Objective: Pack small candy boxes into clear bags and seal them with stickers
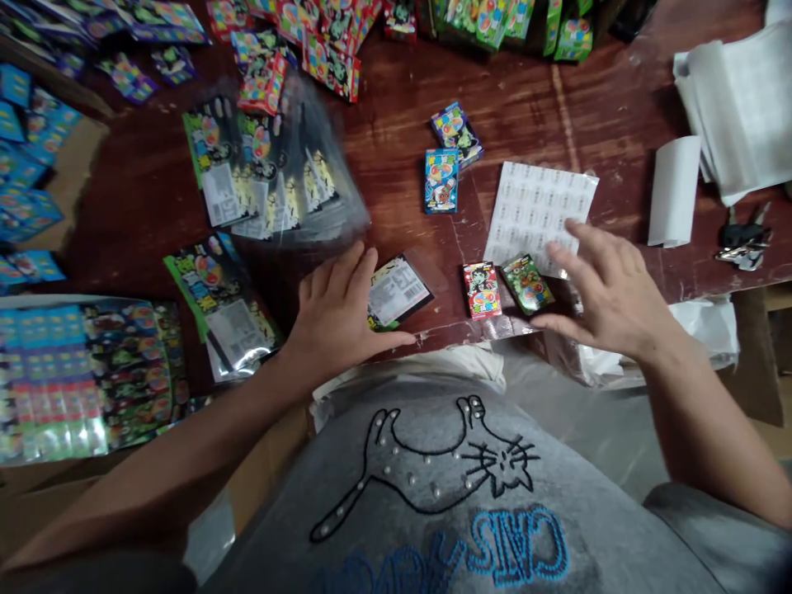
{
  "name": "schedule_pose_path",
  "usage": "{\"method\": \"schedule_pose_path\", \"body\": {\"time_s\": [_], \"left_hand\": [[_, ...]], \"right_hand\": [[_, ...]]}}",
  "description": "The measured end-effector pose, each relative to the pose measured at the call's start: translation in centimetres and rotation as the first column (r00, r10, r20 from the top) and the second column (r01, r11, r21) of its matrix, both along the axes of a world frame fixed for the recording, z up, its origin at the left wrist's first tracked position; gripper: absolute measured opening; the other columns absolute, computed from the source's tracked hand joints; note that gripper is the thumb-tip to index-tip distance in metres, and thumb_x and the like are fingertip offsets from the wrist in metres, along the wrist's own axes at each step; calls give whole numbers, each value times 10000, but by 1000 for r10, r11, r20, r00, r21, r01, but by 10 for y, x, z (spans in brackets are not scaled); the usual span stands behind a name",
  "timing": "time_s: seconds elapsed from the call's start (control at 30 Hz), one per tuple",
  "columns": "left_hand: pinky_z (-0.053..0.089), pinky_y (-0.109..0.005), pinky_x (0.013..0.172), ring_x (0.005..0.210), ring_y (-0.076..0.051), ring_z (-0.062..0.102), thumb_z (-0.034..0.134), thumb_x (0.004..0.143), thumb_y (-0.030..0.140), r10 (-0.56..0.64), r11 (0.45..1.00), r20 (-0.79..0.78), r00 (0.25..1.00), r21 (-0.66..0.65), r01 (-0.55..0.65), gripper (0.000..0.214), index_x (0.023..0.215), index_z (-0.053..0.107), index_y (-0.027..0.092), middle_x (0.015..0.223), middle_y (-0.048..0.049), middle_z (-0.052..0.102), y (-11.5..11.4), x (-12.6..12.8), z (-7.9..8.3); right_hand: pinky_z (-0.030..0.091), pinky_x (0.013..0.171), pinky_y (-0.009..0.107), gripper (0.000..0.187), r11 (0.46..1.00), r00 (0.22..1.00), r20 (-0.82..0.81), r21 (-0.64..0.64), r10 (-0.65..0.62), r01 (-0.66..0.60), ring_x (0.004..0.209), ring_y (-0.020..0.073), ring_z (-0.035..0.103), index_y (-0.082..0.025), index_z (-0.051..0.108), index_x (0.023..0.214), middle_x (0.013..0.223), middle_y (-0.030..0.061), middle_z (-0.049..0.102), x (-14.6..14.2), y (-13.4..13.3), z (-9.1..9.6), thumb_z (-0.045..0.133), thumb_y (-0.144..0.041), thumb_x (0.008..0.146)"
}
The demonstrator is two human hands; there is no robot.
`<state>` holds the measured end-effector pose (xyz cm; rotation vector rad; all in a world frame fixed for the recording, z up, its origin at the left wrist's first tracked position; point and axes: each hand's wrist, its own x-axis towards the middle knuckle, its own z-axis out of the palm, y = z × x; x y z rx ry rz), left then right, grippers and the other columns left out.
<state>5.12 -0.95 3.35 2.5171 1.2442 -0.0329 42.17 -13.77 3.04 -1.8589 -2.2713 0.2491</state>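
Note:
My left hand (334,309) lies flat with its fingers stretched out, partly covering a clear packet with a printed card (399,290) near the table's front edge. Over the lower corner of a sheet of round stickers (541,210), my right hand (610,285) is spread open, its thumb close to a small green box (527,283). Whether its fingertips touch the sheet I cannot tell. A small red box (482,290) stands left of the green one. Farther back, a blue box (441,181) lies against a purple box (456,132).
Left of my left hand lie fanned clear packets (272,177) and another packet stack (223,305). Filled packs (80,379) sit at far left. Red boxes (331,66) and green boxes (572,37) pile up at the back. Keys (744,239) and white paper (742,107) lie right.

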Motion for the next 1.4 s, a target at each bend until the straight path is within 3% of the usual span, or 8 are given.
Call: {"method": "schedule_pose_path", "body": {"time_s": [0.1,0.2,0.37,0.47,0.7,1.0,1.23,1.4], "left_hand": [[383,-616,1207,1457,-480,489,909,773,564,-42,995,-27,999,-87,40,1108,1673,378,196,1634,-221,501,-1,-13,-15],[410,-557,1181,1411,-416,521,837,856,450,-123,987,49,991,-98,127,951,1663,400,201,1600,-190,536,-7,-12,-26],[396,-522,1195,1418,-383,517,829,874,425,-180,980,137,974,-65,190,903,1645,420,197,1600,-175,548,-17,-19,-27],[398,-515,1193,1410,-374,525,827,879,436,-160,983,161,974,-69,172,886,1638,434,200,1594,-170,554,-20,-25,-25],[387,-526,1208,1407,-376,519,823,869,404,-184,971,197,963,-115,209,900,1653,419,228,1581,-160,558,-13,-28,-31],[398,-496,1197,1391,-351,534,824,854,414,-147,979,210,967,-111,173,871,1614,463,188,1556,-158,571,-5,-29,-34],[395,-505,1188,1391,-360,530,834,832,375,-148,983,206,967,-76,167,882,1606,471,158,1555,-179,571,-3,-32,-39],[381,-513,1210,1405,-357,521,857,816,402,-86,986,218,972,-123,115,945,1642,433,225,1582,-147,549,1,-37,-35]], "right_hand": [[158,1344,735,1157,931,931,-3,-9,365,-365,1668,471,271,-244,306,1733,1825,208,240,6,24,-22,577,-938,848],[267,1331,684,1012,881,880,-70,-13,470,-472,1581,424,440,-176,418,1679,1730,217,439,-10,46,-46,554,-852,939],[493,1139,601,789,945,943,-111,128,315,-301,1385,394,590,-161,502,1595,1520,222,622,-36,52,-51,658,-645,992],[495,1086,618,826,939,947,-109,205,303,-277,1321,417,599,-172,496,1589,1494,221,641,-51,51,-45,706,-661,957],[490,1117,567,778,898,848,-308,57,431,-436,1346,377,587,-213,513,1593,1517,170,656,-87,58,-42,653,-678,984],[469,1098,552,750,948,900,-298,87,317,-306,1296,354,665,-194,533,1523,1433,170,722,-88,56,-41,686,-670,964],[34,1352,752,1030,926,887,-267,108,376,-361,1488,408,580,-232,143,1751,1595,205,614,-96,65,-54,675,-662,980],[-59,1332,791,1135,954,911,-285,115,298,-276,1467,425,607,-284,-13,1770,1589,196,624,-88,62,-46,706,-642,967]]}}
